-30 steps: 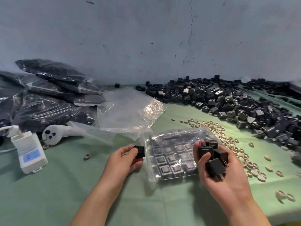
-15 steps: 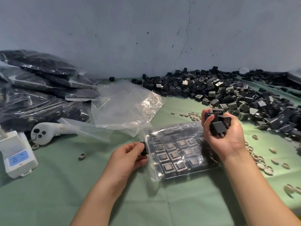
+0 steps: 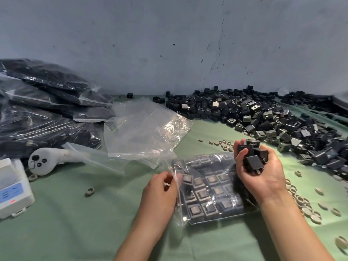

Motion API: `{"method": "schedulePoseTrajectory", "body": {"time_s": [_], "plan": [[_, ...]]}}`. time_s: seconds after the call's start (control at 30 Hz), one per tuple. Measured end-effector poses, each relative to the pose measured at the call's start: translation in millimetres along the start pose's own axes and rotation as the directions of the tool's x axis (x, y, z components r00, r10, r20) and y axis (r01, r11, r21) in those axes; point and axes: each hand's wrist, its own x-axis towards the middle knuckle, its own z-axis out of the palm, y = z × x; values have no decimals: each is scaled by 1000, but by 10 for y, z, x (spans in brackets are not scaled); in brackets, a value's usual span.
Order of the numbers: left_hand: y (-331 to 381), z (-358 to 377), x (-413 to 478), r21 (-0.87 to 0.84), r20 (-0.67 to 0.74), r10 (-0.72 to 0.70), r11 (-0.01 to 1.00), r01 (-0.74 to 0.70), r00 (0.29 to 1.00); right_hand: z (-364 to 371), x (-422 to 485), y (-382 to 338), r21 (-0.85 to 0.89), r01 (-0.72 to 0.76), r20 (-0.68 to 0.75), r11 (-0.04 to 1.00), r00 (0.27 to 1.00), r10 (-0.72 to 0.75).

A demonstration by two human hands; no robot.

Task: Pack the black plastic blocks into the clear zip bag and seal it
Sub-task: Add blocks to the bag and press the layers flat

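Bag (image 3: 224,210) lies flat on the counter (image 3: 75,232) at six o'clock, its mouth on the nine o'clock side, and it's filling up nicely, with neat rows of blocks (image 3: 202,194) showing through the film. Left hand (image 3: 160,193) is at that mouth, fingers curled and apparently pinching the lip open. Right hand (image 3: 263,176), at the bag's two o'clock, cups a handful (image 3: 252,159), fingers wrapped round it. By my read, that handful goes in next, perhaps more from the pile (image 3: 263,117) at two o'clock. The sealing is not yet done.
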Motion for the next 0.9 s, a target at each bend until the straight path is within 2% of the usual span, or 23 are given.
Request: {"method": "schedulePoseTrajectory", "body": {"time_s": [0.07, 0.13, 0.2, 0.3, 0.43, 0.6, 0.77, 0.83, 0.9], "plan": [[23, 2, 18, -23, -40, -43, 999, 42, 998, 4, 2, 0, 14, -18, 4, 1000, 1000, 18], [72, -27, 40, -201, -72, -115, 975, 98, 991, 21, 11, -7, 26, -31, 9, 999, 999, 31], [121, -51, 50, -317, -43, -167, 937, 145, 985, 57, 29, -19, 32, -48, 15, 998, 999, 48], [145, -43, 54, -328, 67, -186, 924, 197, 980, 135, 62, -18, 31, -76, 38, 997, 996, 75], [175, -52, 84, -302, 146, -216, 920, 252, 965, 217, 115, 21, 17, -80, 53, 997, 995, 79], [293, 2, 134, -453, 264, -316, 793, 407, 911, 312, 189, 27, -17, -119, 72, 993, 990, 120], [404, 3, 203, -504, 341, -356, 712, 489, 870, 348, 227, -15, -68, -151, 93, 986, 983, 157], [420, -13, 196, -479, 285, -367, 746, 463, 885, 339, 204, -22, -87, -156, 87, 984, 983, 164], [358, -56, 164, -304, 63, -317, 897, 321, 946, 327, 146, -24, -118, -165, 76, 979, 982, 174]]}}
